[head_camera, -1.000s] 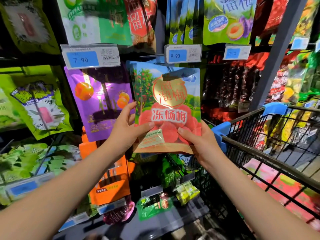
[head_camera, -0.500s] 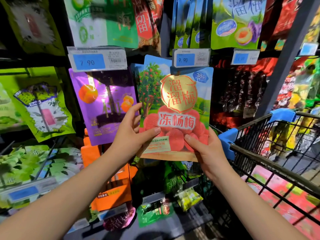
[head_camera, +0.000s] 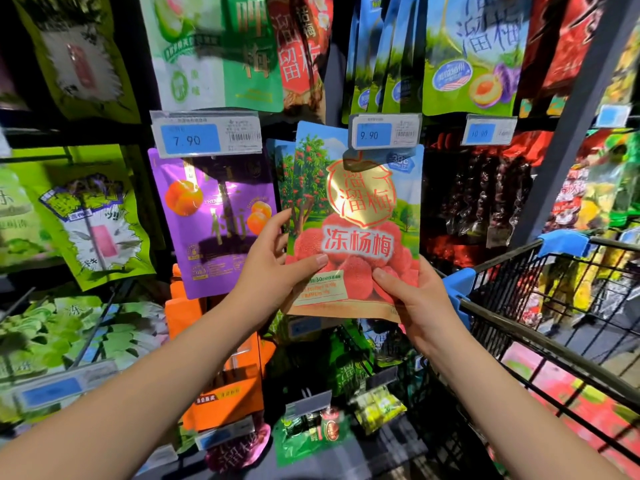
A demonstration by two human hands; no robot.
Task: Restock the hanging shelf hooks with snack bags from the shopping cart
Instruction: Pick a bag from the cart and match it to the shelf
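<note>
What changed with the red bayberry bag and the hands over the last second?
The bayberry snack bag moved up: its top edge, earlier just under the 9.90 price tag, now reaches up behind it. Nothing was taken or let go: the left hand and right hand still grip its bottom corners. The shopping cart and hanging purple bag stayed put.

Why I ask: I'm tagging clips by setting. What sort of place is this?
Most likely a supermarket snack aisle: snack bags hang in rows, price labels like the 7.90 one sit above them, and a shopping cart stands at the right.
</note>
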